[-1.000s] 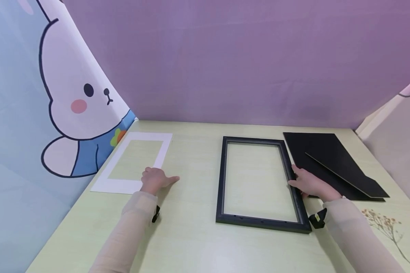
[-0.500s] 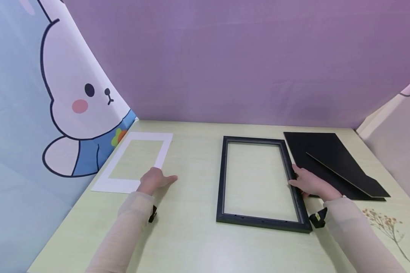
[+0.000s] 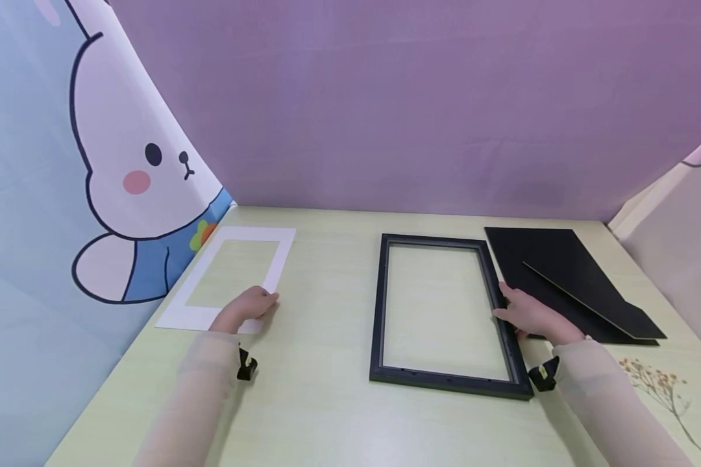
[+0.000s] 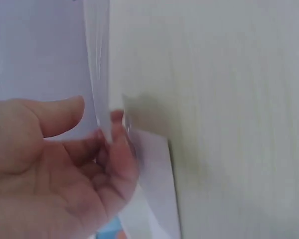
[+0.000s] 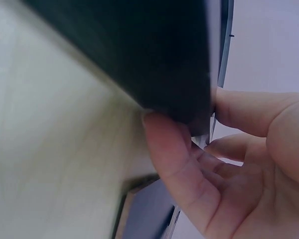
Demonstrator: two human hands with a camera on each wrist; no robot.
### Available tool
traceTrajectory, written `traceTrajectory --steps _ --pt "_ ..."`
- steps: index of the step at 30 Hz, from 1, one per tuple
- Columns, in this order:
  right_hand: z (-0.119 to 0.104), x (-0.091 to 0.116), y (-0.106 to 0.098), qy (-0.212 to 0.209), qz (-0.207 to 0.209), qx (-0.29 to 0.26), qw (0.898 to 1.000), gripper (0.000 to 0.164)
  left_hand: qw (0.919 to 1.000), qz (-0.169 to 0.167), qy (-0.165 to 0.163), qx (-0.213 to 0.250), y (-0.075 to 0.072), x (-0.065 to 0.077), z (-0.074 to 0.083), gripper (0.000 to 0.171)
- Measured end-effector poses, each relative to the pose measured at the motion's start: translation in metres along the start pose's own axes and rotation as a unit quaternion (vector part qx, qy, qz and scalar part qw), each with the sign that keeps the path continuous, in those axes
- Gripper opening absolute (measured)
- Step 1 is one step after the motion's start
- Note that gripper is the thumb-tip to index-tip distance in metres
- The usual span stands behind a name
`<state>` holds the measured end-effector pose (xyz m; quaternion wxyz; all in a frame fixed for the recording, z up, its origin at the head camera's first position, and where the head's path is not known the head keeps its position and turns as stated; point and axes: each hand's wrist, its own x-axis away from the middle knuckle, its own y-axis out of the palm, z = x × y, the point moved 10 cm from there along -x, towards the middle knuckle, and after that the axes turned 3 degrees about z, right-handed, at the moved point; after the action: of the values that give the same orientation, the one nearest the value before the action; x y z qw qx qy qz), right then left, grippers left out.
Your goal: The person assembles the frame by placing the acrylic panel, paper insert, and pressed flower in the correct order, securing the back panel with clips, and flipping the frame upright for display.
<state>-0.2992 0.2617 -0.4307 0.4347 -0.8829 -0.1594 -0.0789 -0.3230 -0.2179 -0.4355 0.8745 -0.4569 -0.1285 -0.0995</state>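
My left hand is beside the lower right corner of a white picture mat. In the left wrist view its thumb and curled fingers pinch the edge of a thin clear sheet, seen almost edge-on; the sheet's outline cannot be made out in the head view. The mat's white strip shows beyond those fingers. My right hand grips the right side of a black picture frame, thumb on top and fingers curled at its underside. The frame lies on the table with an open middle.
Black backing board lies at the right, with a raised flap angled over it. A dried flower sprig is near the right front of the pale table. A purple curtain hangs behind, a rabbit-print one at left.
My left hand has shifted slightly left, and its thumb, earlier stretched out to the right, has drawn in to the fingers. The right hand, frame and mat have not visibly moved.
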Motion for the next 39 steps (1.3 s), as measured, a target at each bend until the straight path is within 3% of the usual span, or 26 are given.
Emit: traceTrajectory --steps 4,8,12,18,39 --pt "0.000 0.001 0.000 0.002 0.000 0.000 1.000 0.073 0.9928 -0.023 0.020 0.116 0.000 0.000 -0.004 0.030" --pt "0.001 0.000 0.001 0.003 -0.002 -0.001 1.000 0.072 0.9683 -0.053 0.015 0.243 0.005 0.001 -0.010 0.025" --pt "0.002 0.000 0.002 0.004 -0.004 -0.003 1.000 0.072 0.9473 -0.071 -0.019 0.312 0.012 0.002 -0.018 0.030" --pt "0.004 0.000 0.001 0.002 -0.002 -0.008 1.000 0.073 0.9375 -0.073 -0.060 0.335 0.017 0.002 -0.029 0.029" --pt "0.006 -0.002 0.001 0.003 -0.007 -0.012 1.000 0.074 0.9326 -0.062 -0.060 0.350 0.008 0.005 -0.040 0.030"
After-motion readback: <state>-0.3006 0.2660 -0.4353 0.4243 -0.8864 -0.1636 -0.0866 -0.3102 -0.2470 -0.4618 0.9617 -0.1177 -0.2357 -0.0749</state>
